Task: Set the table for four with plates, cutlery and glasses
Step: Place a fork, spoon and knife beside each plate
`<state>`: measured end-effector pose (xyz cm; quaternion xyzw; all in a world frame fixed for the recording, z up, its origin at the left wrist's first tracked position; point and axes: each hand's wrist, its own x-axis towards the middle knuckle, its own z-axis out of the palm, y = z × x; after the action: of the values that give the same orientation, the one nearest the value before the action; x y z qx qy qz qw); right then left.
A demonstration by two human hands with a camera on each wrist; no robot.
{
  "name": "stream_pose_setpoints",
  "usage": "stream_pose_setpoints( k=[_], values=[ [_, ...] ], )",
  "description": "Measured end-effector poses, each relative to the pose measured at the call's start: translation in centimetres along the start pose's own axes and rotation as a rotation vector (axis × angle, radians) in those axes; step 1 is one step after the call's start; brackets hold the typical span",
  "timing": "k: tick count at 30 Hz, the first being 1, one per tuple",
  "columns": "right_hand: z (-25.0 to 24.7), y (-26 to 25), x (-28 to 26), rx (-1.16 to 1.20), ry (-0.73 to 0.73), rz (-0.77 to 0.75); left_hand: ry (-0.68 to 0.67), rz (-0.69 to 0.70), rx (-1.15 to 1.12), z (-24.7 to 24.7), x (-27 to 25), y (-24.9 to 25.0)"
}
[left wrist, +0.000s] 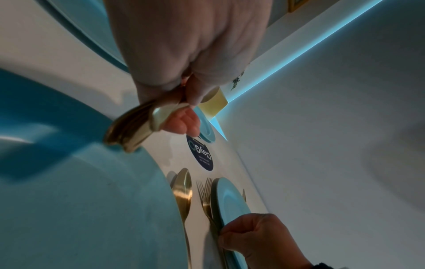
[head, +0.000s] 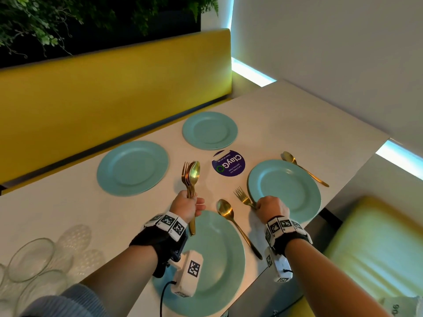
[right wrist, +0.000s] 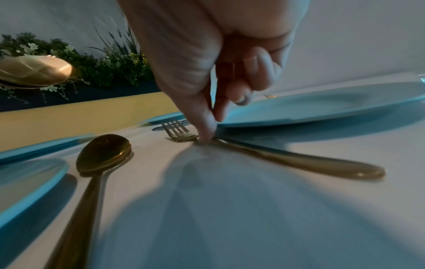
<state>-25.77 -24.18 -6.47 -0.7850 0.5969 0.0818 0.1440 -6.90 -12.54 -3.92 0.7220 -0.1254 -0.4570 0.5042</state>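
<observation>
the right hand (head: 271,205) pinches a gold fork (right wrist: 179,133) flat on the surface (head: 286,115), tight against the right teal plate (head: 283,186); nudging it could slide the handle under that rim. the left hand (head: 186,205) clenches a bundle of forks and spoons (head: 191,177) over the near plate (head: 217,259), and a loose grip might spill them. a spoon (head: 225,210) lies between, glasses (head: 32,259) wait at left.
</observation>
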Motion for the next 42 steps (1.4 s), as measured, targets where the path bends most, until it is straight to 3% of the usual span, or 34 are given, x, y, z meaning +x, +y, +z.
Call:
stream_pose_setpoints(
  k=[10,16,23,42],
  values=[
    [0.1,-0.2,-0.8,0.078,0.021,-0.018,0.015,0.005,0.008,-0.5,-0.3,-0.2],
    [1.5,-1.6,-1.9,0.178,-0.225,-0.179,0.017,0.012,0.006,-0.8,-0.7,-0.4],
    [2.4,-2.2,-2.7,0.071,-0.211,-0.190,0.022,0.018,-0.001,-1.3,-1.6,-0.7],
    [0.9,-3.4,-3.5,0.065,-0.163,-0.186,-0.005,-0.007,-0.095,-3.4,-3.5,-1.2]
  ],
)
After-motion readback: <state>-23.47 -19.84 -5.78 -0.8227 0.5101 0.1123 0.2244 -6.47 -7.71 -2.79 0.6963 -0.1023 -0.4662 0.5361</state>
